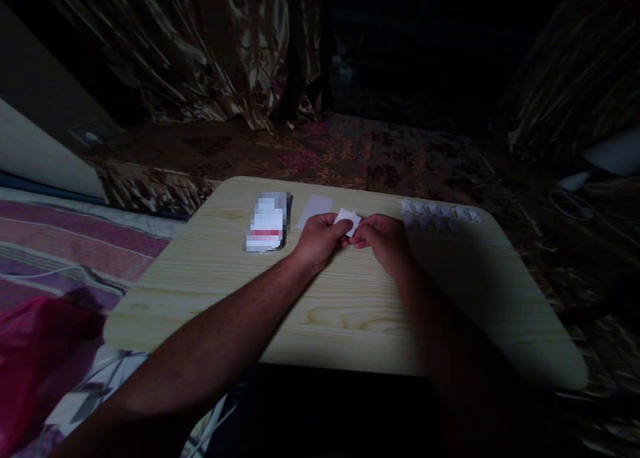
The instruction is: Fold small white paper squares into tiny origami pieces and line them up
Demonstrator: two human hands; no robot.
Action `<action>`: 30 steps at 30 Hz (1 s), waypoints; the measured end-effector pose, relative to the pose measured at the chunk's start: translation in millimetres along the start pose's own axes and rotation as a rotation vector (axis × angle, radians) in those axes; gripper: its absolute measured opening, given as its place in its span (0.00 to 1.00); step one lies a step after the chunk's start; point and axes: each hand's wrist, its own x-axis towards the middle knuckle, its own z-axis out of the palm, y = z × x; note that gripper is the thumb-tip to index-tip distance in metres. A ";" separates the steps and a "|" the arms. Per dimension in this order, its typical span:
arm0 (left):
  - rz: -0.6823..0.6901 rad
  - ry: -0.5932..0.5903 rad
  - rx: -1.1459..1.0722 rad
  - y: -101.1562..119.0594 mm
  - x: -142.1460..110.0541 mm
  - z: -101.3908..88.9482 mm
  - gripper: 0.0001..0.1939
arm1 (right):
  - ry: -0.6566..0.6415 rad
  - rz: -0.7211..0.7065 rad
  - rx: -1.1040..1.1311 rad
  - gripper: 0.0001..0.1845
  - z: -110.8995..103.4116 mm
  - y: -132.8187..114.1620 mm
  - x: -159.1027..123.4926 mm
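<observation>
My left hand pinches a small folded piece of white paper, its thumb lying across the front. From the right, my right hand grips the same paper's lower right edge between thumb and fingers. Part of the paper is hidden behind the fingers. Beyond my left hand, a pale flat sheet of paper lies on the table. Over to the right are several small folded white paper pieces, set out in two rows. Their exact shape is hard to make out in the dim light.
The light wooden table has rounded corners. A phone-like object, blurred by pixelation, lies at its left. A striped bedspread and a pink bag are to the left. Patterned curtains hang behind. A white cable is at right.
</observation>
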 end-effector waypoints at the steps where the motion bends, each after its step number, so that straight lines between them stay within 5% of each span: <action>1: -0.001 -0.001 -0.003 0.4 -0.3 0.5 0.08 | 0.001 -0.011 -0.001 0.05 0.1 0.6 0.1; 30: 0.108 0.006 0.128 -0.4 -2.1 -2.4 0.09 | 0.003 -0.060 -0.063 0.07 0.9 3.1 -1.0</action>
